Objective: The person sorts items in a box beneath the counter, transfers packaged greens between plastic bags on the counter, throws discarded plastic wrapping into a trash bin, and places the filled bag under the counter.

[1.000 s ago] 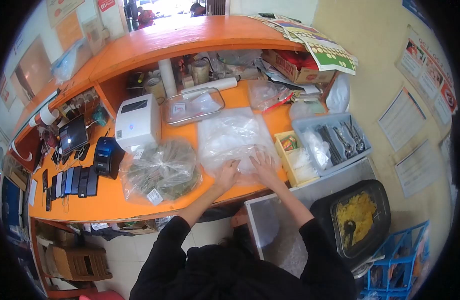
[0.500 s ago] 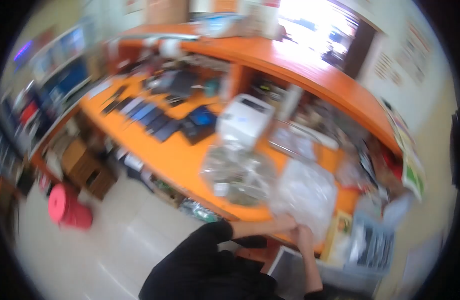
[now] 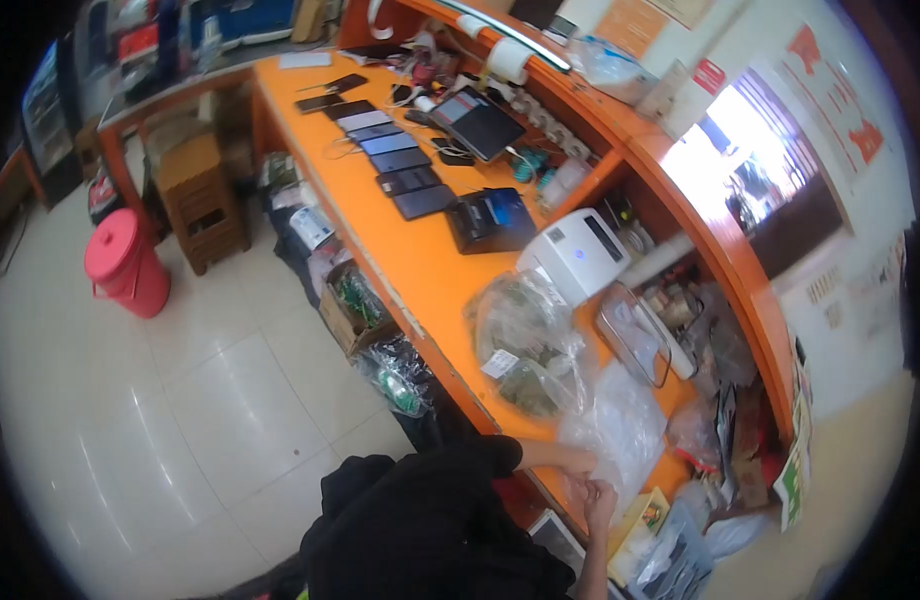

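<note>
My left hand [image 3: 578,463] and my right hand [image 3: 600,500] are close together at the near edge of the orange counter. The fingers of both look closed on the near end of a clear plastic bag [image 3: 620,420], which lies spread over the counter. Exactly how each pinches the film is too small to see. Just left of it sits another clear bag [image 3: 525,330] with greenish contents and a white label [image 3: 499,363]. A white label printer [image 3: 575,255] stands behind that bag.
Several phones [image 3: 395,160] lie in a row along the counter [image 3: 380,240], near a tablet [image 3: 477,122]. A wire basket [image 3: 635,335] and a blue-grey tray [image 3: 675,560] are at the right. A raised orange shelf [image 3: 670,190] runs behind. On the floor stand a pink bucket [image 3: 128,262] and brown stools [image 3: 200,200].
My view has turned and tilted, so the counter runs more steeply across it and looks sharper. Both hands remain together at the clear plastic bag.
</note>
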A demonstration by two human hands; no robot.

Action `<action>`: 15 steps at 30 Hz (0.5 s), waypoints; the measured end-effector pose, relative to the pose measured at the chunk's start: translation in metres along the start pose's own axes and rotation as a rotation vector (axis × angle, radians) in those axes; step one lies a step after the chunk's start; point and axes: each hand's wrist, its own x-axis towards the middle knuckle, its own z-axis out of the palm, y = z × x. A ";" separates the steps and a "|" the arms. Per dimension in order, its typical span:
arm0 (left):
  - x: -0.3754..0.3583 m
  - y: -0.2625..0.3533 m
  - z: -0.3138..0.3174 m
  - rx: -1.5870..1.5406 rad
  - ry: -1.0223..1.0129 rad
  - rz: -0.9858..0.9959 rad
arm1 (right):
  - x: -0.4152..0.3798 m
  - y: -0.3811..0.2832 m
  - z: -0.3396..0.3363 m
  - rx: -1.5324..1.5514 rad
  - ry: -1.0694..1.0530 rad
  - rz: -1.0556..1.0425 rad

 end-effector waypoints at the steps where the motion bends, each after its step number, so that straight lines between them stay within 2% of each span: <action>1: -0.001 0.000 -0.003 0.008 0.023 -0.004 | 0.003 0.000 0.002 -0.026 0.007 -0.044; 3: -0.002 0.001 -0.003 0.028 0.059 -0.005 | 0.004 0.005 0.007 -0.076 0.031 -0.119; 9: -0.005 0.010 0.007 0.104 0.239 0.005 | 0.008 0.020 0.008 -0.121 -0.087 0.051; 12: -0.006 0.012 0.023 0.256 0.532 -0.022 | 0.016 0.014 0.008 0.316 -0.134 0.751; 15: -0.004 0.013 0.024 0.178 0.518 -0.115 | 0.011 0.010 0.013 0.872 0.036 0.766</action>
